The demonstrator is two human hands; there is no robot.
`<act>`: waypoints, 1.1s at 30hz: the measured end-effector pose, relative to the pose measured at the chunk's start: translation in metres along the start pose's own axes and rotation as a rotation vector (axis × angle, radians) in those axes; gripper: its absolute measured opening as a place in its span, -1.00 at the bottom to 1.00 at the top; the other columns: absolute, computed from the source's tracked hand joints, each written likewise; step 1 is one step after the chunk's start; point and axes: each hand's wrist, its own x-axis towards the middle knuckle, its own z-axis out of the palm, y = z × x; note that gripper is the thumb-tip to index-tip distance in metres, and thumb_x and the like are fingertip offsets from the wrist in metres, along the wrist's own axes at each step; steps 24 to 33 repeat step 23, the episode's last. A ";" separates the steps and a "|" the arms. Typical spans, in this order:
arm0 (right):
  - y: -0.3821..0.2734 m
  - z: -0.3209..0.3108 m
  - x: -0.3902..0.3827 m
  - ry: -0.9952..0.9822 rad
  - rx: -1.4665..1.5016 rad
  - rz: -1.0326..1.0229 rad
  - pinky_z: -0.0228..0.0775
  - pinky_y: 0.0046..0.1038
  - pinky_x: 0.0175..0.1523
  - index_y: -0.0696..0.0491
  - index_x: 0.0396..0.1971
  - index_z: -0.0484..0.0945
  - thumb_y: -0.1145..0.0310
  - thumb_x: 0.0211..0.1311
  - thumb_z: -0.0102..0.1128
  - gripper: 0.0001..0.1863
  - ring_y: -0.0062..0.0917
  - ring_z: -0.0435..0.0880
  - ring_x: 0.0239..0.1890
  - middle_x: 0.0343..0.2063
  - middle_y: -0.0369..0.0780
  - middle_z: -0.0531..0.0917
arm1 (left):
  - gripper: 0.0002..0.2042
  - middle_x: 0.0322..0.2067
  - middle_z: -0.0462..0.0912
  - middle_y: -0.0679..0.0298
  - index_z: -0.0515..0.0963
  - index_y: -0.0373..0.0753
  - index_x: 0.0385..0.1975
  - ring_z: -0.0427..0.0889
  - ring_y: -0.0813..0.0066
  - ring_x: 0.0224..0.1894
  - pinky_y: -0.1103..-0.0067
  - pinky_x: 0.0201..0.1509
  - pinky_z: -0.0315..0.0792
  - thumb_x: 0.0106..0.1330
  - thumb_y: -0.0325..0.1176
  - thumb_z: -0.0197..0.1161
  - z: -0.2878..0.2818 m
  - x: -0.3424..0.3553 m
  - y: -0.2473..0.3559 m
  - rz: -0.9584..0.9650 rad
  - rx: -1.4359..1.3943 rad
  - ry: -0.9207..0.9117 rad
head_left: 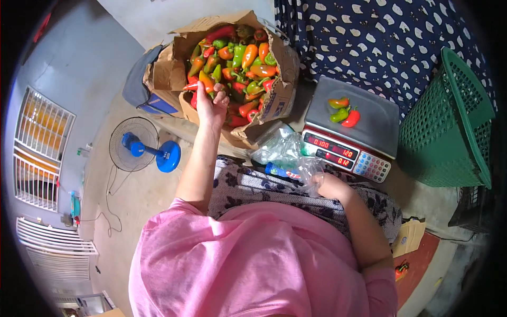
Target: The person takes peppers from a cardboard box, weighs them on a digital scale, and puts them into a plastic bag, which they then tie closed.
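My left hand [212, 104] is at the near edge of a large open cardboard box [171, 71] full of red, orange and green peppers [248, 55]. Its palm is turned up and its fingers curl around an orange pepper [206, 81], partly hidden by the hand. My right hand [330, 186], low in front of the scale, is closed on the edge of a clear plastic bag [280, 145]. Three peppers [343, 113] lie together on the grey platform of a digital scale [364, 98], whose red displays are lit.
A tall green plastic basket [438, 137] stands right of the scale. Dark patterned cloth [359, 31] hangs behind it. On the left floor is a blue fan [168, 156] with a trailing cord. A cardboard piece [409, 238] and a few peppers [402, 269] lie at lower right.
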 end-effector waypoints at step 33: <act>-0.005 0.002 0.001 -0.002 0.001 0.002 0.43 -0.30 0.04 -0.01 -0.09 0.61 0.40 0.10 0.11 -0.67 -0.23 0.65 -0.12 -0.17 -0.02 0.66 | -0.52 0.01 0.52 0.12 0.38 -0.12 0.12 0.39 0.27 0.20 0.25 0.34 0.05 0.22 -0.19 0.32 0.009 -0.018 -0.006 0.531 1.707 -0.040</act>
